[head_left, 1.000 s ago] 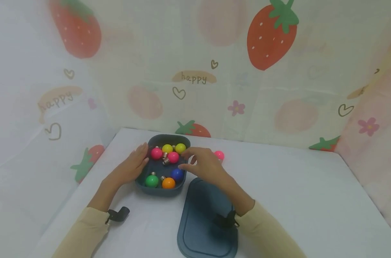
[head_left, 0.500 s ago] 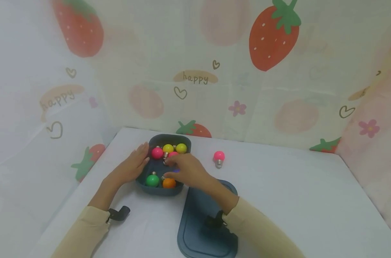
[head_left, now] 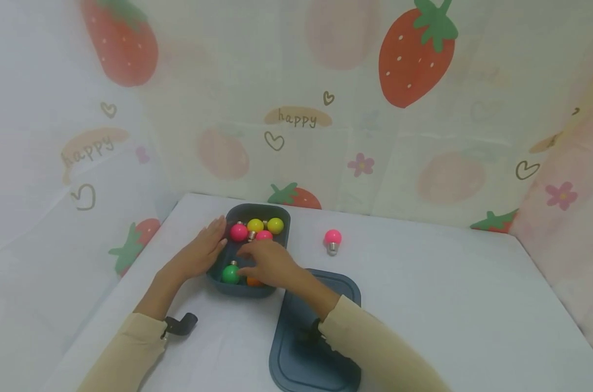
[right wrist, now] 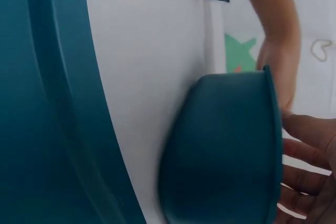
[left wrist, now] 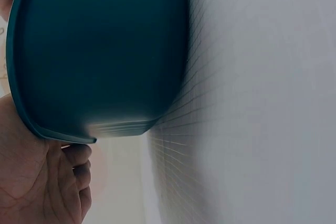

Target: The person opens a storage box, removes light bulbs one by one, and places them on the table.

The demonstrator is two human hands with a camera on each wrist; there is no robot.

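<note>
Green bulb [head_left: 230, 275] lies beside the right hand [head_left: 269, 264], thumb and fingers apart, the left hand [head_left: 199, 255] straight-fingered against the box [head_left: 242, 292].

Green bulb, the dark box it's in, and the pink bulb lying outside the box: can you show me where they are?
Green bulb [head_left: 230, 275], head view: its round green part.
Dark box [head_left: 245, 292], head view: its near outer wall.
Pink bulb [head_left: 333, 238], head view: its round pink part.

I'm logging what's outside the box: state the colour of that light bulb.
The light bulb is bright pink; it shows best in the head view.
</note>
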